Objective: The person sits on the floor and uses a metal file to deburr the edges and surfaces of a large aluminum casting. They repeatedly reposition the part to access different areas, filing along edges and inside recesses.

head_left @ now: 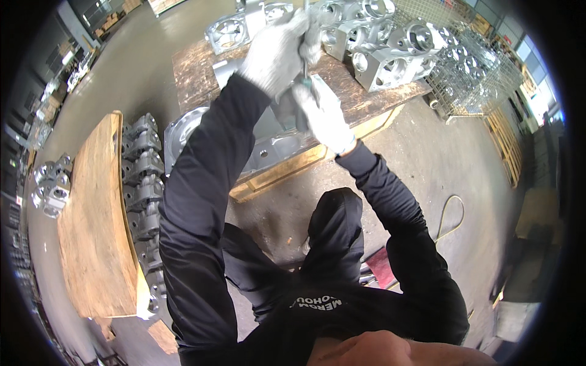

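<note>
My left hand (278, 53), in a whitish knit glove, is closed at the far side of the wooden workbench (192, 70). Motion blurs its fingertips, and what lies within them cannot be made out. Nearer to me, my gloved right hand (328, 116) is closed around a thin-shafted tool with a greenish handle (306, 82). The tool's shaft points toward the left hand. Below both hands, a flat grey metal casting (268, 151) with a round hole lies at the bench's near edge, partly hidden by my left arm.
Several silver castings (390, 67) are grouped at the bench's right; another casting (227, 35) stands at the far left. Beyond them is a wire mesh basket (470, 76) with metal parts. A wooden board (91, 226) and a row of castings (145, 189) are on my left. A hose (455, 219) loops over the floor.
</note>
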{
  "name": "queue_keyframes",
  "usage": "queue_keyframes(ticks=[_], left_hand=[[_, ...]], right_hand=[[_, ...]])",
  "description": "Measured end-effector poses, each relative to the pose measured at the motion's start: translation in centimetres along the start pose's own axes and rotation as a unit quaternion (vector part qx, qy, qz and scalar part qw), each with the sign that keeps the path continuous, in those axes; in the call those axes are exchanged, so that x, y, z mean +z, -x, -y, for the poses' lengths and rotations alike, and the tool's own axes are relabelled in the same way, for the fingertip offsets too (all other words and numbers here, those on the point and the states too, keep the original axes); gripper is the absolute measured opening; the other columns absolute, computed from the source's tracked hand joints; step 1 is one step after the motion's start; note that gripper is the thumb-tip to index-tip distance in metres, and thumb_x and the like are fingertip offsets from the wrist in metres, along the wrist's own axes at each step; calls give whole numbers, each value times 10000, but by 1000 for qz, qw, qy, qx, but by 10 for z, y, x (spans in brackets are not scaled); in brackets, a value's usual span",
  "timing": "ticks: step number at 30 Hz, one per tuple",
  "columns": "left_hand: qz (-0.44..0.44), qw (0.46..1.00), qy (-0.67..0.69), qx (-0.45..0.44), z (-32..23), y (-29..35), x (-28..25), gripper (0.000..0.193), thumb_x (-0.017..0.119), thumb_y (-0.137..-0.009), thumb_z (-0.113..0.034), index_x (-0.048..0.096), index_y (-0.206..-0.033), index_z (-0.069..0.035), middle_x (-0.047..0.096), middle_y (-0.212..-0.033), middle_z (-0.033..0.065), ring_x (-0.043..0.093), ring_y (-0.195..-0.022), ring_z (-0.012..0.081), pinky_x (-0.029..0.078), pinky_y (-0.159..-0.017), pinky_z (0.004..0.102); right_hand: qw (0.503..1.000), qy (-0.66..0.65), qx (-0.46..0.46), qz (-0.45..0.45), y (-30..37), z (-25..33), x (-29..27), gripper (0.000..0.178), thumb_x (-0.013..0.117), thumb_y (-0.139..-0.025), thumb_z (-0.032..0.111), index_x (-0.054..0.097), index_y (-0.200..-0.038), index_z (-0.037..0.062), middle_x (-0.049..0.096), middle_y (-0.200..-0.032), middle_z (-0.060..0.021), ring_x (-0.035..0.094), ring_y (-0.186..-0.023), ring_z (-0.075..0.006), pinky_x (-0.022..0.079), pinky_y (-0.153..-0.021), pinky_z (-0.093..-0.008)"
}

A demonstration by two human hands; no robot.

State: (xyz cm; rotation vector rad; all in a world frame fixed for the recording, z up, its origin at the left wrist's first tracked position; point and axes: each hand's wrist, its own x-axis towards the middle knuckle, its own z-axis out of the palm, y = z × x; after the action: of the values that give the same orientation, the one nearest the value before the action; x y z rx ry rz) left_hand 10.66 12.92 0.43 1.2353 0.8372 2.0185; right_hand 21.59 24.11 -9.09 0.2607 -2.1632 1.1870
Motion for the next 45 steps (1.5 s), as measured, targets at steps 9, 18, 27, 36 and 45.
queue_keyframes(ticks=[9,18,27,36,45], left_hand=[[-244,390,-879,-126,-10,209,-28,414,582,-1016,-474,723,-1027,-85,734,-902,172,723,-759,354,574,-725,462],[-224,426,-873,-75,-3,226,-52,250,678,-961,-326,776,-955,-96,725,-761,168,708,-658,357,572,-653,436],[-209,396,-893,-43,0,226,-61,284,736,-909,-363,720,-874,-82,648,-618,147,649,-541,344,544,-599,451],[-207,376,-896,-113,-1,229,-56,272,716,-932,-339,758,-996,-78,693,-704,163,679,-595,348,568,-670,436],[-191,375,-906,-45,0,220,-54,297,737,-891,-381,770,-964,-94,688,-684,165,701,-632,343,570,-692,446]], right_hand=[[972,-37,223,66,66,-106,-113,418,557,-1093,270,576,-1479,111,538,-777,47,448,-602,-45,416,-536,-242],[912,49,334,233,45,-102,-163,393,568,-1088,199,605,-1478,160,561,-716,49,486,-536,-50,435,-511,-243],[926,47,230,295,-24,-120,-123,377,655,-1041,135,657,-1418,130,748,-1113,21,597,-950,-38,509,-826,-229],[941,8,235,241,2,-116,-151,367,629,-1056,128,646,-1420,90,735,-1212,-14,576,-1072,-60,486,-974,-245],[945,95,144,277,-23,-156,-121,418,631,-1041,187,614,-1457,161,663,-1396,-158,633,-1283,-196,489,-1052,-296]])
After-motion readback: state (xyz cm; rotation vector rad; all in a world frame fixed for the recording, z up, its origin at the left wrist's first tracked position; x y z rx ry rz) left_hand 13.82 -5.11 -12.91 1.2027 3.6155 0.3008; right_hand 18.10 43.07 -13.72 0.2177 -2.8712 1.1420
